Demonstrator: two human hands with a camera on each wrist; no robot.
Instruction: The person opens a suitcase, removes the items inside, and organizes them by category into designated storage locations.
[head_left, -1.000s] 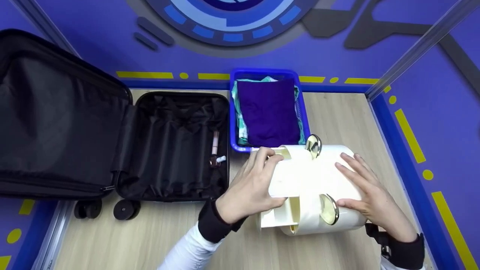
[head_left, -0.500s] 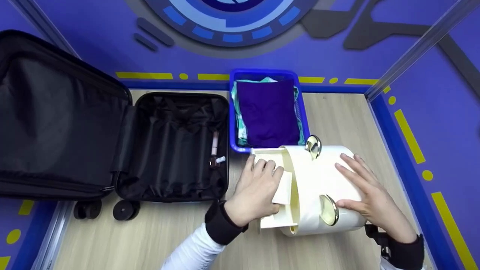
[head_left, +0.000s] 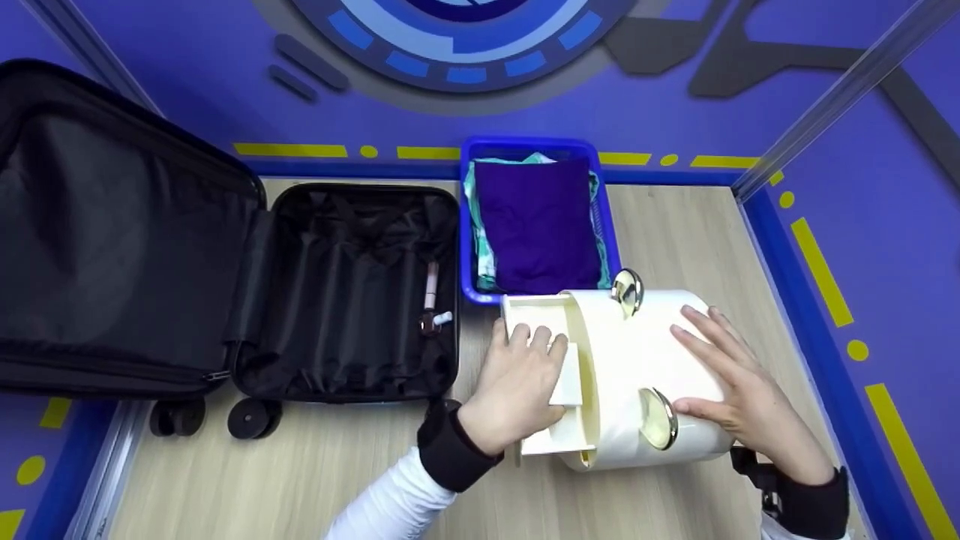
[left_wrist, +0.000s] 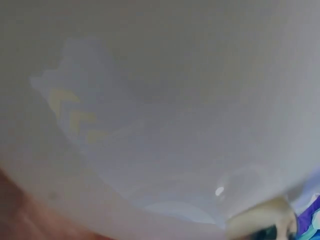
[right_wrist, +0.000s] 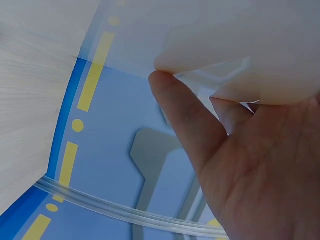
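Observation:
A glossy white storage box point(head_left: 637, 345) with two gold-rimmed round fittings stands at the front right in the head view. Out of its left side sticks a white drawer point(head_left: 536, 300). Over this drawer my left hand point(head_left: 517, 382) holds a white rectangular piece point(head_left: 568, 375) between fingers and thumb, its kind unclear. The palm hides much of it, and a pale glossy surface point(left_wrist: 165, 125) fills the left wrist view. My right hand point(head_left: 739, 390) rests on the box's right end with fingers spread; in the right wrist view its thumb point(right_wrist: 180, 110) lies against the white surface.
An open black suitcase point(head_left: 360, 375) lies at the left, holding a slim pink tube point(head_left: 430, 286) and a small dark bottle point(head_left: 429, 324) with a pale cap. Behind the box, a blue basket point(head_left: 466, 225) holds folded purple cloth point(head_left: 536, 225) over green-and-white fabric. Blue walls point(head_left: 675, 127) bound the back and right.
My left hand has lowered the white rectangular piece from above the box's top into the drawer area, shifting slightly down and left. The right hand stays where it was.

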